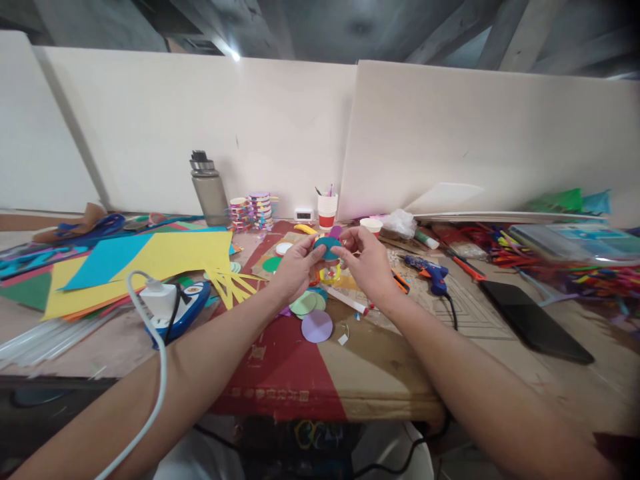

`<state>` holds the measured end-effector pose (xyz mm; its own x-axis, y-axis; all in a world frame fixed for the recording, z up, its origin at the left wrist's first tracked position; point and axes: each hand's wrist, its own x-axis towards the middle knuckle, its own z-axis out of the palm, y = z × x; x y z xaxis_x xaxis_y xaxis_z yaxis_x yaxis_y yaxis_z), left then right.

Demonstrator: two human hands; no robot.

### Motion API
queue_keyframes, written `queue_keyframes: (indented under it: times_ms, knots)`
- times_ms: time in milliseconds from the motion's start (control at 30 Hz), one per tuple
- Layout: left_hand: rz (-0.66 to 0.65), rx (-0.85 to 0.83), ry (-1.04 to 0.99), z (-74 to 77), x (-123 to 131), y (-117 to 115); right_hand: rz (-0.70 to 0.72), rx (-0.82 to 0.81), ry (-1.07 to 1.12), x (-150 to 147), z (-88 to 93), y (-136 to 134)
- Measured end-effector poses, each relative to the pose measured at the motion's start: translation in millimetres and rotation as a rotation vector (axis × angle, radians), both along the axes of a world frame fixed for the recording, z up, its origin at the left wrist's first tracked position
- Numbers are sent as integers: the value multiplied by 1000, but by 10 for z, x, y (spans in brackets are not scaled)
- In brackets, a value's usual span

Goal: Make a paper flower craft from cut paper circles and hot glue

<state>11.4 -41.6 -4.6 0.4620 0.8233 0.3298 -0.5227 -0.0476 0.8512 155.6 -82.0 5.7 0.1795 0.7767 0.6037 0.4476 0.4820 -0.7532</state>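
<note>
A teal paper disc (327, 249) is held up over the middle of the table, between both hands. My left hand (299, 263) pinches its left edge with thumb and fingers. On the other side, my right hand (369, 257) has its thumb at the disc's right edge, fingers curled. A purple paper piece (335, 231) shows just behind the disc; which hand bears it I cannot tell. Partly hidden below the hands is something yellow (330, 273). Light green paper discs (304, 304) and a lilac paper disc (317, 326) lie beneath, beside a white marker with a red end (347, 300).
Right of the hands lie a blue glue gun (433, 273) and a black phone (535, 320). Coloured paper sheets (170, 257), a power strip (187, 307) and a bottle (207, 193) are on the left. Paper cups (327, 212) and decorated stacks (261, 212) stand behind.
</note>
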Motion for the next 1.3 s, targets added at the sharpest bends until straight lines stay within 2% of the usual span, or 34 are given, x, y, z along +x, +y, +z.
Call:
queue_keyframes:
  times_ms: [167, 267, 400, 733, 900, 1067, 1167, 1300]
  knots:
    - [41, -7, -33, 24, 1, -4, 184, -45, 202, -24, -25, 28]
    - [31, -5, -37, 23, -5, 8, 230, -89, 294, -45, -20, 32]
    - [41, 0, -18, 7, -13, 31, 220, -115, 309, -45, -19, 38]
    - [31, 8, 3, 13, 18, -10, 70, -104, 147, -36, 9, 22]
    - [58, 22, 17, 9, 30, -20, 49, -75, 108, -30, -26, 57]
    - [79, 19, 68, 9, 20, -7, -38, -44, 30, -58, -61, 67]
    - [71, 7, 52, 11, 16, -10, 1, -48, 44, -54, -82, 79]
    - [86, 2, 4, 24, 12, -15, 175, -82, 124, -35, -118, 99]
